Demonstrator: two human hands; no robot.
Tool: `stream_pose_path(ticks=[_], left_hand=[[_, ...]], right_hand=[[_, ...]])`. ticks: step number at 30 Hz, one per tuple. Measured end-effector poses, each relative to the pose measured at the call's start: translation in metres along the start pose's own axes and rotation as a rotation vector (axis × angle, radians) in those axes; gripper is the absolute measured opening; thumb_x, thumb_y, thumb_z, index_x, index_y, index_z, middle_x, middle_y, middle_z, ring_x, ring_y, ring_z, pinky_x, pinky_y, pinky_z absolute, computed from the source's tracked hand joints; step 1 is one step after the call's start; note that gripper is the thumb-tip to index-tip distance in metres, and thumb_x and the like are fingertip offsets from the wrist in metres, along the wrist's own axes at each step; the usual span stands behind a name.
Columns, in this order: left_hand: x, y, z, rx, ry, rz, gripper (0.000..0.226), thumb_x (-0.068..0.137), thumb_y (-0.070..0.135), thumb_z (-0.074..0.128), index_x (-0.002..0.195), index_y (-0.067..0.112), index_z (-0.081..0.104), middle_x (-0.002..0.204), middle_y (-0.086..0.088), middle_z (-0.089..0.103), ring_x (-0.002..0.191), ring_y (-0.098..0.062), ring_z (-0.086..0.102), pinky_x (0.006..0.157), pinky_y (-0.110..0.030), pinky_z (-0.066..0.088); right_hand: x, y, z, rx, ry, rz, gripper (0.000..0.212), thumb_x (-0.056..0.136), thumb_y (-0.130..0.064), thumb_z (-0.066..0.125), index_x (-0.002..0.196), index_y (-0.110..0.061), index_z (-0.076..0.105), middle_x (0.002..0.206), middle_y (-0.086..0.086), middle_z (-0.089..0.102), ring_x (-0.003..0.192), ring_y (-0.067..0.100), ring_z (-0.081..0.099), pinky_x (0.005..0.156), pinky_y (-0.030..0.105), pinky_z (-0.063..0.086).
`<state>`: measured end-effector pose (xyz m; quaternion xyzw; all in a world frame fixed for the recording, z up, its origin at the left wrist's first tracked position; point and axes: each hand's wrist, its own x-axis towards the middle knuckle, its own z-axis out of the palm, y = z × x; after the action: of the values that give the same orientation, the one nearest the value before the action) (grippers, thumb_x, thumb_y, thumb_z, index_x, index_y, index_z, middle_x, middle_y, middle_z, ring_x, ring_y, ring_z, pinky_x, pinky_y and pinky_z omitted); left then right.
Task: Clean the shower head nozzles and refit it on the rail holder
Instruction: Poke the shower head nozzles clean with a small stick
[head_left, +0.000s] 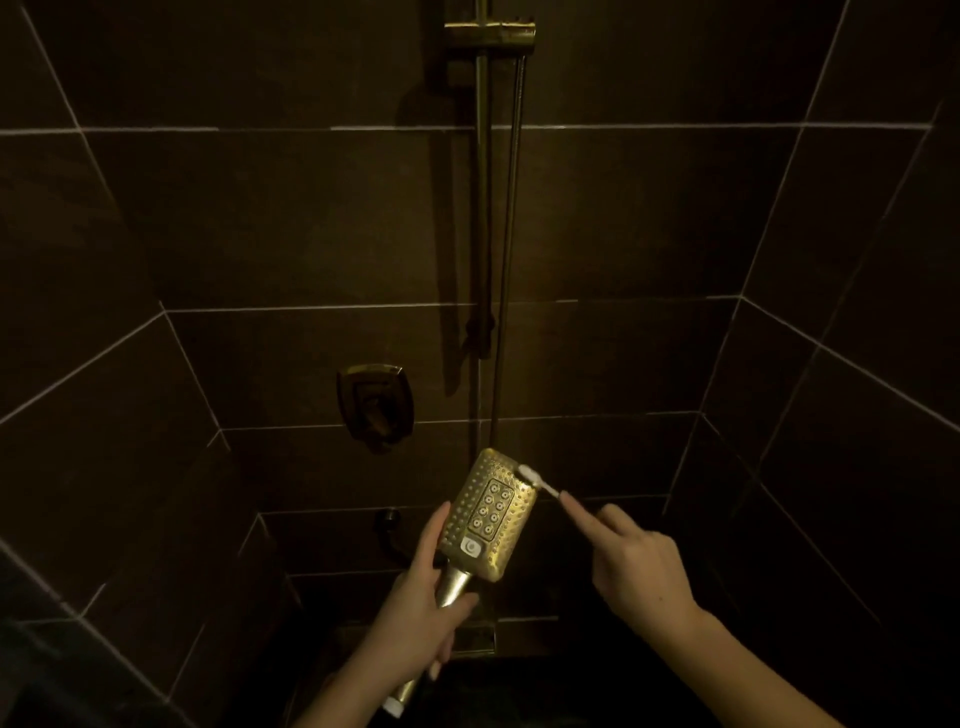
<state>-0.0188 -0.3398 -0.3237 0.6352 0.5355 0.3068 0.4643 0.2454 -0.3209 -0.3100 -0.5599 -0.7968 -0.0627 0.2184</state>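
Note:
A gold rectangular shower head (488, 514) with rows of nozzles and a white button faces up toward me. My left hand (421, 608) grips its handle from the left. My right hand (634, 566) holds a white toothbrush (537, 480), index finger stretched along the handle. The bristles rest on the upper right corner of the nozzle face. The gold rail holder (491, 36) sits empty at the top of the vertical rail (482, 208). The hose (511, 234) hangs beside the rail.
Dark tiled walls enclose the shower on three sides. A gold mixer valve handle (375, 405) is mounted on the back wall, left of the rail. A small wall outlet fitting (388, 530) sits lower down, behind the shower head.

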Motion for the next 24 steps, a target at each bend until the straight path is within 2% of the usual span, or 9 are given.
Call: stream_pose_path(ticks=[2,4,6,10,14,16,20,22,24], left_hand=[[0.000,-0.001,0.001,-0.006,-0.012,-0.008,0.105,0.095,0.010,0.066,0.147,0.068,-0.005,0.116,0.003,0.072,0.050,-0.020,0.064,0.045,-0.031,0.052],[0.002,-0.001,0.001,-0.019,-0.018,-0.017,0.105,0.095,0.011,0.067,0.148,0.067,-0.004,0.116,0.005,0.071,0.052,-0.021,0.065,0.048,-0.033,0.054],[0.003,-0.002,0.001,-0.031,-0.012,-0.019,0.105,0.094,0.010,0.068,0.147,0.068,-0.002,0.113,0.006,0.073,0.053,-0.023,0.066,0.047,-0.033,0.053],[0.004,0.000,0.002,-0.044,-0.015,0.009,0.103,0.093,0.006,0.067,0.143,0.070,0.003,0.107,0.004,0.076,0.051,-0.022,0.064,0.044,-0.031,0.052],[0.006,0.000,0.002,-0.043,-0.024,0.002,0.105,0.094,0.009,0.068,0.146,0.068,0.000,0.112,0.000,0.075,0.052,-0.020,0.064,0.045,-0.031,0.052],[0.007,-0.001,0.002,-0.042,-0.027,0.001,0.105,0.094,0.009,0.068,0.147,0.068,-0.001,0.113,0.000,0.074,0.051,-0.020,0.064,0.044,-0.031,0.051],[0.008,0.002,0.005,-0.048,-0.019,0.024,0.105,0.094,0.010,0.068,0.144,0.072,-0.001,0.106,0.006,0.076,0.050,-0.022,0.063,0.042,-0.030,0.050],[0.009,0.004,0.005,-0.044,-0.019,0.028,0.106,0.094,0.010,0.067,0.142,0.073,-0.003,0.107,0.004,0.076,0.050,-0.020,0.063,0.042,-0.030,0.050],[0.010,0.005,0.005,-0.040,-0.023,0.021,0.106,0.094,0.010,0.067,0.142,0.072,-0.005,0.107,0.001,0.076,0.051,-0.019,0.063,0.044,-0.031,0.051]], right_hand=[[-0.002,-0.004,0.001,0.016,0.011,-0.007,0.087,0.072,-0.010,0.077,0.146,-0.029,0.037,0.092,-0.008,0.058,0.046,0.008,0.050,0.037,0.021,0.045],[-0.011,-0.019,0.005,0.002,-0.070,-0.143,0.092,0.068,-0.013,0.078,0.147,-0.030,0.035,0.090,-0.009,0.058,0.045,0.007,0.049,0.037,0.021,0.045],[-0.017,-0.027,0.008,-0.002,-0.104,-0.179,0.096,0.066,-0.016,0.079,0.148,-0.031,0.033,0.089,-0.010,0.058,0.045,0.006,0.049,0.037,0.020,0.044],[-0.006,-0.017,0.004,0.051,0.016,0.078,0.095,0.066,-0.011,0.081,0.147,-0.032,0.035,0.088,-0.010,0.057,0.045,0.007,0.049,0.038,0.015,0.039],[-0.031,-0.035,0.013,0.045,-0.147,-0.163,0.100,0.070,-0.026,0.072,0.153,-0.037,0.017,0.091,-0.013,0.057,0.047,0.004,0.050,0.040,0.018,0.045],[-0.031,-0.032,0.011,0.041,-0.115,-0.154,0.093,0.076,-0.027,0.062,0.153,-0.040,0.012,0.093,-0.013,0.058,0.048,0.005,0.052,0.041,0.021,0.048],[-0.010,-0.011,-0.003,0.079,0.056,0.105,0.087,0.071,-0.008,0.074,0.147,-0.033,0.038,0.090,-0.009,0.057,0.047,0.006,0.047,0.039,0.021,0.046],[-0.009,-0.012,-0.007,0.075,0.021,0.065,0.084,0.074,-0.009,0.072,0.147,-0.032,0.039,0.092,-0.010,0.057,0.048,0.006,0.047,0.039,0.020,0.046],[-0.018,-0.021,-0.006,0.051,-0.063,-0.085,0.079,0.078,-0.016,0.062,0.149,-0.033,0.033,0.091,-0.011,0.057,0.048,0.005,0.050,0.039,0.020,0.045]])
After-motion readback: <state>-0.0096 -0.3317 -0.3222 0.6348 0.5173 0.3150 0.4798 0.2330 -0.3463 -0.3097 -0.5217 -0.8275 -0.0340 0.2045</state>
